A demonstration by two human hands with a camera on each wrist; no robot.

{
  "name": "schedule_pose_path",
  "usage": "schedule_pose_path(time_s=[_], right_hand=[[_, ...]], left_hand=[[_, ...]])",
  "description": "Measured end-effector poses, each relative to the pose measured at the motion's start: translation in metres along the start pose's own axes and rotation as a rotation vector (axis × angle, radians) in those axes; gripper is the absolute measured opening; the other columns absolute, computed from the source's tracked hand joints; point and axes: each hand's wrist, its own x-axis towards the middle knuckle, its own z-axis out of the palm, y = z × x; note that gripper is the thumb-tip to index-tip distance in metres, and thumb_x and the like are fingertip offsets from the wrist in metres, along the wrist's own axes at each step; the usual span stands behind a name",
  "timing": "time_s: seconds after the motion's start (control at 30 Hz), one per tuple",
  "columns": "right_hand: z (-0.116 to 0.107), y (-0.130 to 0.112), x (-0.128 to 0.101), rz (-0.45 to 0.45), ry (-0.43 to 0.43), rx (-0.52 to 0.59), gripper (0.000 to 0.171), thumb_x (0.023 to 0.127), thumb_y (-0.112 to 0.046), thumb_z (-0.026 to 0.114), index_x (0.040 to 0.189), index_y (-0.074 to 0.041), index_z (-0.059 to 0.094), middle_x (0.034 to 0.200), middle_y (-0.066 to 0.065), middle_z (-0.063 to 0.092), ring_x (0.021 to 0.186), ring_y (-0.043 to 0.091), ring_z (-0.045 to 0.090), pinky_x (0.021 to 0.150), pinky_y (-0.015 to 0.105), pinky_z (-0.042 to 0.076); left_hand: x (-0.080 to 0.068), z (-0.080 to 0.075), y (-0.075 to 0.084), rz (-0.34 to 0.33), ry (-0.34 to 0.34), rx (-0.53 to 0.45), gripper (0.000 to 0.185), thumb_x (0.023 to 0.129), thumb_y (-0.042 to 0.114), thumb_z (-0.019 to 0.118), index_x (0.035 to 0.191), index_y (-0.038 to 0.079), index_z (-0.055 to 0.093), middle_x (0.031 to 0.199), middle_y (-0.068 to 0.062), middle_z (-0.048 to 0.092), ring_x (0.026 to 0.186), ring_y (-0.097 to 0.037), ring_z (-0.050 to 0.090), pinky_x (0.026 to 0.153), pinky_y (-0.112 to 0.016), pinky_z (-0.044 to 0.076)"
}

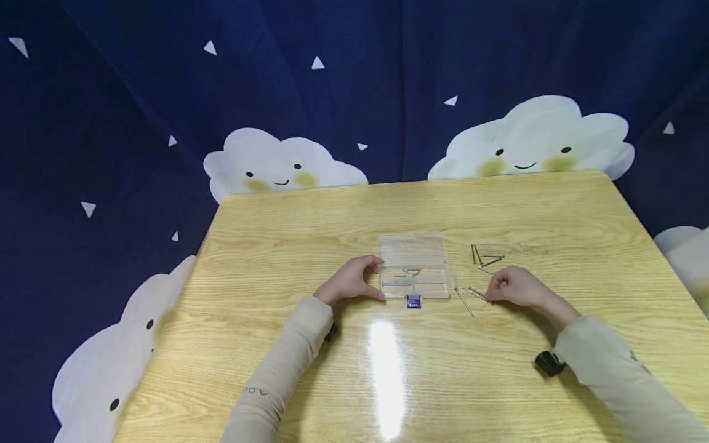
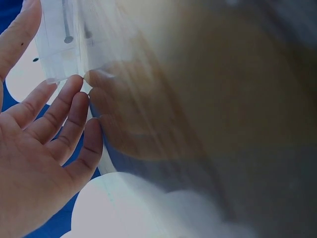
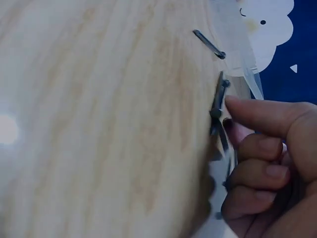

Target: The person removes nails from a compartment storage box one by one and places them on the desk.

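Note:
A clear plastic box [image 1: 414,249] lies open at the middle of the wooden table [image 1: 310,234], with a few nails [image 1: 396,283] in its tray and a blue latch [image 1: 413,301] at the near edge. My left hand [image 1: 372,278] spans the box's left side, thumb at the near corner and fingers [image 2: 74,96] touching its edge [image 2: 59,54]. My right hand [image 1: 495,290] is to the right of the box; its thumb and forefinger pinch a nail [image 3: 217,101] that lies on the table among other loose nails [image 1: 471,295].
More loose nails [image 1: 486,257] are scattered behind my right hand. One nail [image 3: 209,43] lies apart near the box. Black wrist mounts [image 1: 550,363] sit under both sleeves. A dark blue curtain with white clouds [image 1: 532,138] surrounds the table.

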Motion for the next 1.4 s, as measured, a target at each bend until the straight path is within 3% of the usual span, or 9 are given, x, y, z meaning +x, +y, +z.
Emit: schedule_pose_path(time_s=[0.1,0.33,0.57,0.73,0.9,1.13,1.4], right_hand=[[-0.001,-0.001,0.005,-0.064,0.029,-0.007,0.009,0.078,-0.015,0.071,0.079,-0.007,0.067,0.054,-0.005,0.043,0.047,0.006,0.034,0.050,0.023,0.032],[0.006,-0.011,0.019,-0.157,0.049,0.068,0.017,0.078,-0.016,0.072,0.090,-0.005,0.069,0.057,-0.004,0.047,0.049,0.006,0.036,0.049,0.023,0.034],[0.021,-0.036,0.035,-0.215,0.065,0.147,0.016,0.079,-0.011,0.071,0.092,-0.002,0.070,0.058,-0.001,0.049,0.048,0.006,0.034,0.045,0.023,0.033],[0.036,-0.049,0.049,-0.315,0.129,0.155,0.014,0.076,-0.007,0.073,0.088,0.001,0.072,0.062,-0.002,0.051,0.051,0.007,0.035,0.047,0.023,0.033],[0.053,-0.058,0.058,-0.421,0.232,0.113,0.012,0.070,-0.005,0.077,0.080,0.000,0.073,0.069,-0.004,0.050,0.059,0.007,0.039,0.053,0.024,0.036],[0.075,-0.066,0.070,-0.537,0.315,0.043,0.012,0.066,-0.006,0.080,0.076,-0.004,0.074,0.074,-0.005,0.038,0.072,0.011,0.031,0.058,0.026,0.031],[0.091,-0.076,0.080,-0.531,0.327,-0.055,0.010,0.066,-0.012,0.081,0.073,-0.010,0.075,0.076,-0.007,0.035,0.075,0.012,0.032,0.062,0.026,0.031]], left_hand=[[0.000,0.000,0.000,-0.003,-0.002,-0.002,0.072,0.063,0.024,0.084,0.122,0.001,0.051,0.103,-0.006,0.058,0.099,-0.018,0.052,0.094,-0.030,0.037],[0.000,0.000,-0.001,-0.011,-0.007,0.007,0.073,0.063,0.025,0.084,0.123,0.002,0.051,0.104,-0.005,0.058,0.100,-0.018,0.052,0.095,-0.031,0.037],[0.000,-0.001,0.001,-0.020,-0.006,0.012,0.072,0.063,0.025,0.084,0.123,0.003,0.051,0.100,-0.003,0.058,0.098,-0.017,0.052,0.095,-0.030,0.037],[0.000,-0.001,0.002,-0.031,-0.009,0.018,0.072,0.063,0.025,0.084,0.123,0.003,0.051,0.099,-0.003,0.058,0.098,-0.018,0.052,0.095,-0.030,0.036],[0.000,-0.002,0.002,-0.032,-0.014,0.026,0.072,0.063,0.026,0.084,0.123,0.003,0.051,0.099,-0.003,0.058,0.098,-0.018,0.052,0.096,-0.030,0.035],[0.001,-0.002,0.001,-0.028,-0.009,0.029,0.072,0.063,0.025,0.084,0.122,0.003,0.051,0.098,-0.003,0.058,0.097,-0.018,0.052,0.095,-0.030,0.036],[0.001,-0.001,0.002,-0.027,-0.010,0.026,0.071,0.063,0.025,0.084,0.123,0.002,0.051,0.098,-0.003,0.058,0.096,-0.017,0.052,0.094,-0.030,0.036]])
